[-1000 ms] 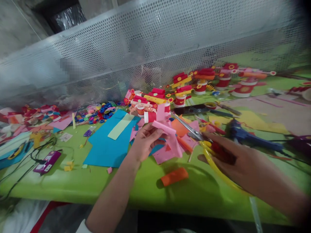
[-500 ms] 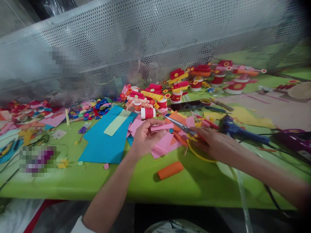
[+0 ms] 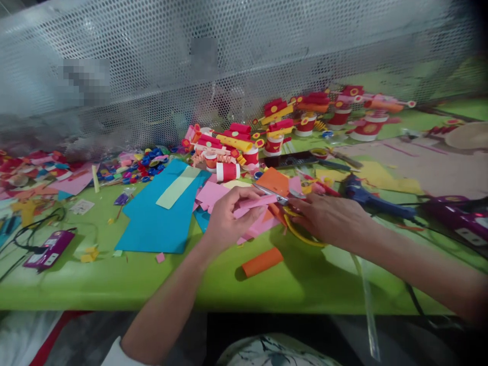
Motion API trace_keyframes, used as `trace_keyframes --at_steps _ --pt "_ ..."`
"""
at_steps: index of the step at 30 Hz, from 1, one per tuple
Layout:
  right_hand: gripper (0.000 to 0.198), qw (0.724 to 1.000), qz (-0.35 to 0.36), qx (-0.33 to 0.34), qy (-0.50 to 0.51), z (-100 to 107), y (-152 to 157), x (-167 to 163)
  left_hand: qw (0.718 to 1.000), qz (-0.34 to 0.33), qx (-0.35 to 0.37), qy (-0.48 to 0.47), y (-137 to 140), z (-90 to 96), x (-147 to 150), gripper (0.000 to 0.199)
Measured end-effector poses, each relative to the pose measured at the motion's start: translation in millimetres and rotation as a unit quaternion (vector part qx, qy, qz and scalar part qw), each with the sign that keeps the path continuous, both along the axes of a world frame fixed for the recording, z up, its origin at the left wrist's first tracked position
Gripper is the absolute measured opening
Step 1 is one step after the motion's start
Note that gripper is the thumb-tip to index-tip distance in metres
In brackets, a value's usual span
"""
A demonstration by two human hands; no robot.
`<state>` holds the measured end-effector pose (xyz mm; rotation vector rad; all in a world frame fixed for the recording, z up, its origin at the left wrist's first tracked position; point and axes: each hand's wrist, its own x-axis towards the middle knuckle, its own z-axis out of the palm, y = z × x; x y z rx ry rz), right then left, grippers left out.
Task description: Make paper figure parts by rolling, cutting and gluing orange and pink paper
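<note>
My left hand (image 3: 232, 216) pinches a pink paper piece (image 3: 257, 202), a narrow folded or rolled strip, between thumb and fingers. My right hand (image 3: 331, 216) is closed round the scissors (image 3: 282, 200), whose metal blades meet the strip's right end. Under that hand shows a yellow loop (image 3: 305, 239); I cannot tell whether it belongs to the scissors. Pink paper sheets (image 3: 213, 194) and an orange paper piece (image 3: 272, 181) lie behind and below the hands. Nearer to me, an orange paper roll (image 3: 262, 262) rests on the green table (image 3: 160, 284).
Blue sheets (image 3: 156, 218) with a pale green strip (image 3: 178, 188) lie to the left. Red and yellow paper-cup models (image 3: 274, 145) stand at the back before a perforated metal screen (image 3: 152, 91). Right are a blue glue gun (image 3: 377, 203) and a purple power strip (image 3: 457, 218); another power strip (image 3: 49, 250) lies left.
The scissors have shifted left and down, bringing their blades onto the pink strip's right end. My left hand still holds the strip. The whole view has shifted slightly.
</note>
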<state>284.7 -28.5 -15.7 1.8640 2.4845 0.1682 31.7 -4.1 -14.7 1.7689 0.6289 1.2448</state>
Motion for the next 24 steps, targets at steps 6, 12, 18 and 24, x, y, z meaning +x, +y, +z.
trace_keyframes --at_steps 6,12,18,24 --pt "0.047 0.964 0.037 -0.004 0.262 36.2 -7.4 -11.7 0.998 -0.008 -0.063 0.020 -3.6 2.4 3.4 0.021" --pt "0.052 0.797 0.008 -0.147 0.586 32.7 -6.6 -30.5 0.995 -0.011 -0.090 0.028 -7.2 1.4 6.1 0.025" --pt "0.044 0.762 -0.047 -0.153 0.627 26.3 -7.6 -32.3 0.992 -0.030 -0.120 -0.012 -9.3 3.1 6.4 0.022" --pt "0.040 0.745 -0.065 -0.169 0.642 27.0 -9.9 -35.2 0.989 -0.001 -0.145 -0.035 -7.2 4.1 5.8 0.012"
